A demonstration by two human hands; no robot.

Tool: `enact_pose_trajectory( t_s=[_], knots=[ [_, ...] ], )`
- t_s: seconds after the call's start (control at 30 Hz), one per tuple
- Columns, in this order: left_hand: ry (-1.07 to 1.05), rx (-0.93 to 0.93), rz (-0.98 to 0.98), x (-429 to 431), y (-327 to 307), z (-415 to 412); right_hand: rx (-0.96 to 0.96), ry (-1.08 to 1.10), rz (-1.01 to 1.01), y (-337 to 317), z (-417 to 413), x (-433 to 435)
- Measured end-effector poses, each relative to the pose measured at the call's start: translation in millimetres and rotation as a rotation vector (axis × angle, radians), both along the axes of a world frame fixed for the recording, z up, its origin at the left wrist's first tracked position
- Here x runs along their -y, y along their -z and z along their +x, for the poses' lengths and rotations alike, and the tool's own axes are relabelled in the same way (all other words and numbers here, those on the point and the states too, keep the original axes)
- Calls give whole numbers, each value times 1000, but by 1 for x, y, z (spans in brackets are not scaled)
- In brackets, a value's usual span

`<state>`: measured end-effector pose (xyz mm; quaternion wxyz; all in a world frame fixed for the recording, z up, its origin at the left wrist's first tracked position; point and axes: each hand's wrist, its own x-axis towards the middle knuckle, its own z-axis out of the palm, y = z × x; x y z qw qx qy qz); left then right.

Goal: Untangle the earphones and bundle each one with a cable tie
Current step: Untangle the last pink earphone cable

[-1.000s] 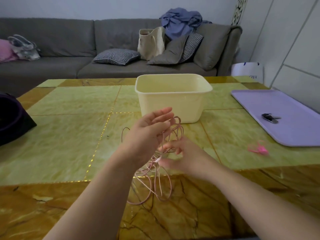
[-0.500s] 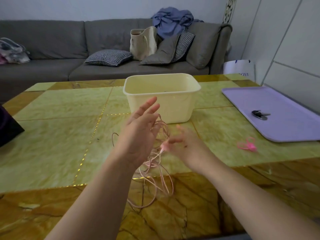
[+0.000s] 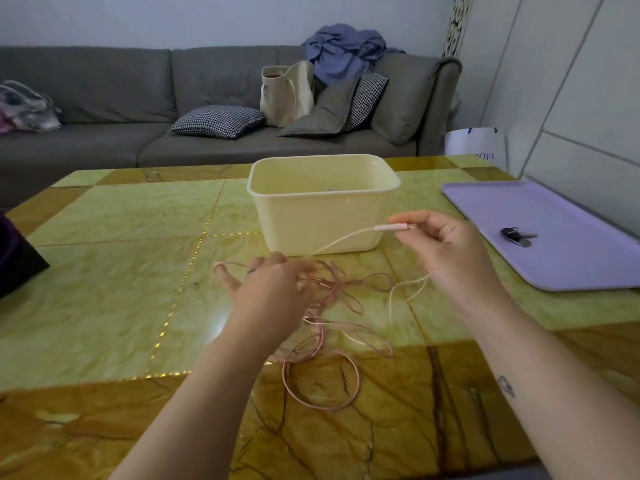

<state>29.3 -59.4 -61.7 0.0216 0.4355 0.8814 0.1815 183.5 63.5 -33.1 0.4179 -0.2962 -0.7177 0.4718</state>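
Observation:
A pink earphone cable [image 3: 332, 299] lies in a loose tangle on the marble table, with one big loop [image 3: 320, 384] near the front. My right hand [image 3: 450, 251] is raised to the right of the tangle. It pinches the cable's plug end [image 3: 393, 227], and a strand runs from there down to the pile. My left hand [image 3: 268, 289] is low over the tangle's left side, fingers spread and touching the strands. It is blurred. No cable tie shows in the head view.
A cream plastic tub [image 3: 323, 206] stands just behind the hands. A purple tray [image 3: 568, 258] with a key fob [image 3: 516, 235] lies at the right. A dark object [image 3: 15, 258] sits at the left edge. A grey sofa [image 3: 104, 98] is behind the table.
The cable was looped around my raised left hand. Now it lies spread on the table, my left hand has dropped onto it, and my right hand has pulled the plug end up and right.

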Motion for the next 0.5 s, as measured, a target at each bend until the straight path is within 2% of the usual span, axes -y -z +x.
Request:
enact_pose_trajectory(
  t_s=[0.07, 0.13, 0.27, 0.33, 0.4, 0.5],
  knots=[
    [-77, 6, 133, 1, -2, -9, 18, 125, -1, 4, 6, -14],
    [-68, 63, 326, 3, -6, -16, -6, 154, -135, 13, 7, -27],
    [-103, 156, 504, 8, -6, -25, -255, 131, -643, 24, 6, -40],
    [-141, 292, 604, 10, -8, -32, -309, 111, -838, 23, 8, -38],
    [-165, 438, 744, 12, -11, -36, -261, 80, -877, 24, 8, -36],
    [-187, 580, 971, 15, -14, -37, -133, 132, -782, 26, 5, -29]
  ],
)
